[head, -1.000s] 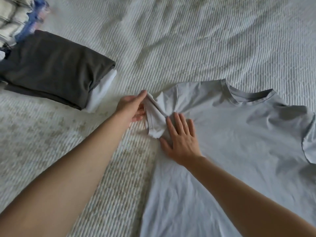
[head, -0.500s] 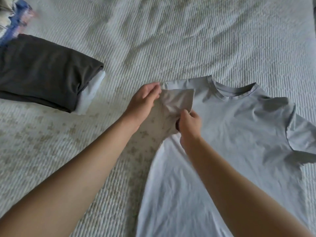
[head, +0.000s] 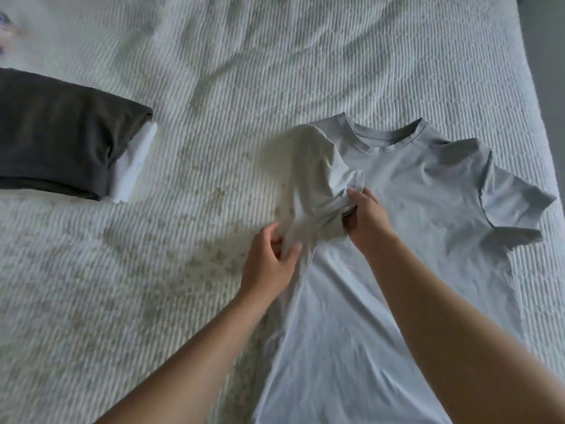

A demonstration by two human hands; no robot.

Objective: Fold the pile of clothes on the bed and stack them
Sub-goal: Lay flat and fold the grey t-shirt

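Now I'm mid-fold on the grey T-shirt (head: 428,240), spread flat toward the bed's (head: 275,71) right edge. My left hand (head: 269,267) pinches the side seam; my right hand (head: 363,215) grips the turned-in sleeve (head: 315,185). Next, I judge, lay that sleeve flat across the chest, then smooth it.

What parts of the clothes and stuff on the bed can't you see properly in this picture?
- Light grey T-shirt, head view: its hem is cut off by the bottom edge, partly behind the forearms.
- Its near sleeve: motion-blurred, bunched between the left hand and right hand.
- Dark folded garment: cut off by the left edge.
- White garment beneath it: mostly covered.
- Colourful item, top-left corner: blurred, nearly out of frame.
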